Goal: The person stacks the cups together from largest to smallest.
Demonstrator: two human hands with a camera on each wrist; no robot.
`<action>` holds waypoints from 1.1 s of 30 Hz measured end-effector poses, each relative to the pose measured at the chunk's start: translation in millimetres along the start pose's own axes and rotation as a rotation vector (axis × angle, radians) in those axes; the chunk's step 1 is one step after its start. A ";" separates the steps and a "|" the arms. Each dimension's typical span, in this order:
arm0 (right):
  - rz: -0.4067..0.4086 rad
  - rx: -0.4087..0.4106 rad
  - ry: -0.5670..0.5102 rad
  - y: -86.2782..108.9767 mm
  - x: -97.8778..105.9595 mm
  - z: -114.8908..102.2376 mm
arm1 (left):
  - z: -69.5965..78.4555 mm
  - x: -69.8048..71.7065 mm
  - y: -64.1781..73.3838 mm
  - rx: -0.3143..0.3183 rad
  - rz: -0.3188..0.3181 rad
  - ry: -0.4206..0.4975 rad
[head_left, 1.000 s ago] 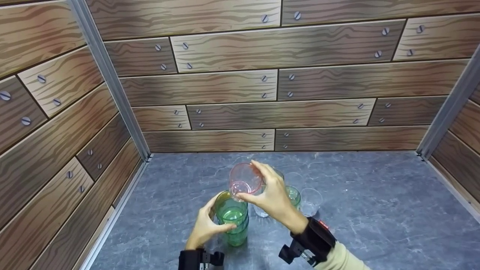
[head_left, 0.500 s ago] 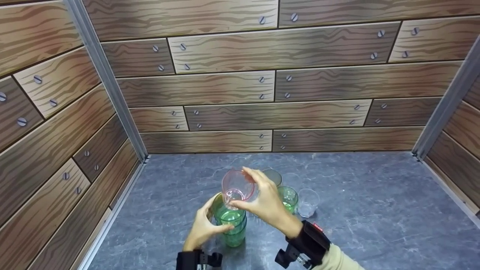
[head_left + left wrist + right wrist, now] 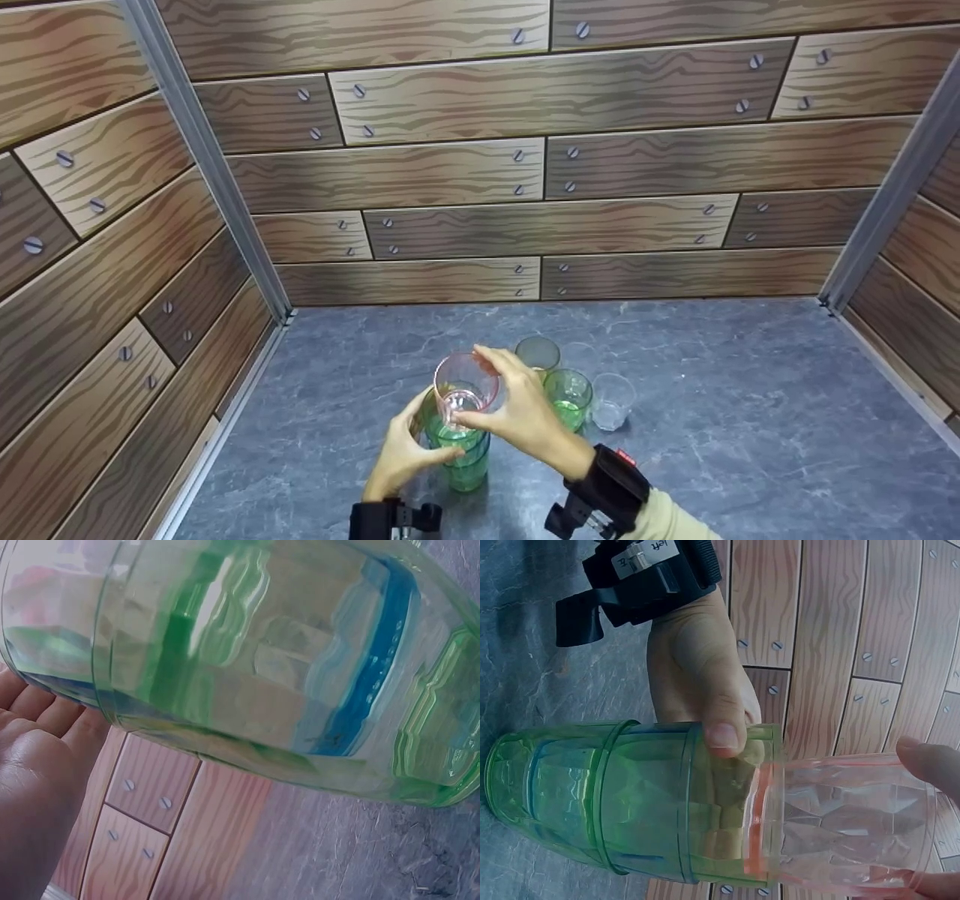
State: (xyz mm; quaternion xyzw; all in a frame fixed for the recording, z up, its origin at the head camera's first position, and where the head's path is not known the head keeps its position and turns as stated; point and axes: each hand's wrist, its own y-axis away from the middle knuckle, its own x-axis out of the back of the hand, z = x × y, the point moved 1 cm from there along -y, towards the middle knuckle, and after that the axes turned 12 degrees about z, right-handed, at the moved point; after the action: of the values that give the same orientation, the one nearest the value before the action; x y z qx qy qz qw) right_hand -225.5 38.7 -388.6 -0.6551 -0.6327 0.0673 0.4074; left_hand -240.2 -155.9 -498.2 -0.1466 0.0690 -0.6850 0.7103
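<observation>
My left hand (image 3: pixel 405 454) grips the upper part of an upright stack of nested tumblers (image 3: pixel 466 476), thumb on the near side. In the left wrist view the stack (image 3: pixel 262 652) is see-through, with green and blue bands. Between thumb and fingers, my right hand (image 3: pixel 529 409) holds a clear pink tumbler (image 3: pixel 466 369) by its rim. The right wrist view shows the base of this pink tumbler (image 3: pixel 847 825) inside the mouth of the top tumbler, most of its wall still standing out. The left thumb (image 3: pixel 724 736) presses on the stack's side there.
Just right of my right hand stand a smoky grey tumbler (image 3: pixel 538 351), a green tumbler (image 3: pixel 568 397) and a clear tumbler (image 3: pixel 613 401). A faint clear rim shows behind them. Wood-patterned walls (image 3: pixel 450 172) enclose the grey marbled table (image 3: pixel 735 420) at the back and sides.
My right hand has moved the pink tumbler left and down, from above the stack into its mouth. The left hand has kept its grip on the stack. The grey tumbler now shows more fully.
</observation>
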 end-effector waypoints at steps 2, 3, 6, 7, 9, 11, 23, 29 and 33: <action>-0.004 0.001 -0.006 0.3 -0.7 0.3 | -0.1 0.0 0.3 0.003 -0.001 -0.002; -0.006 0.002 -0.009 0.8 -0.8 0.3 | -0.2 -0.1 0.5 0.003 -0.001 -0.003; -0.016 -0.003 -0.016 1.8 -1.5 0.0 | -0.1 -0.1 0.6 0.007 -0.002 -0.004; -0.020 -0.005 -0.016 2.2 -1.7 -0.1 | -0.2 -0.2 0.7 0.008 -0.002 -0.007; -0.024 -0.007 -0.010 2.9 -2.2 0.0 | -0.6 -0.2 0.8 0.013 0.001 -0.015; -0.030 -0.010 -0.008 3.2 -2.9 0.3 | -1.1 -0.1 0.9 0.016 0.005 -0.025; -0.041 0.021 -0.016 5.4 -8.9 4.5 | -1.6 0.0 1.3 0.018 0.011 0.008; -0.052 0.026 -0.006 6.0 -10.3 6.1 | -1.5 0.5 1.9 0.027 0.010 -0.011; -0.074 0.004 -0.012 6.3 -11.6 7.3 | -0.7 0.3 2.1 0.027 0.007 -0.026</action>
State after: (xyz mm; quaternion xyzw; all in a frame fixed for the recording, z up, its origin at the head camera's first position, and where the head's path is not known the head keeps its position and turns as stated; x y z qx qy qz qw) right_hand -227.2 32.6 -402.3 -0.6299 -0.6589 0.0577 0.4071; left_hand -238.4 -156.2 -499.5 -0.1454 0.0510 -0.6813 0.7156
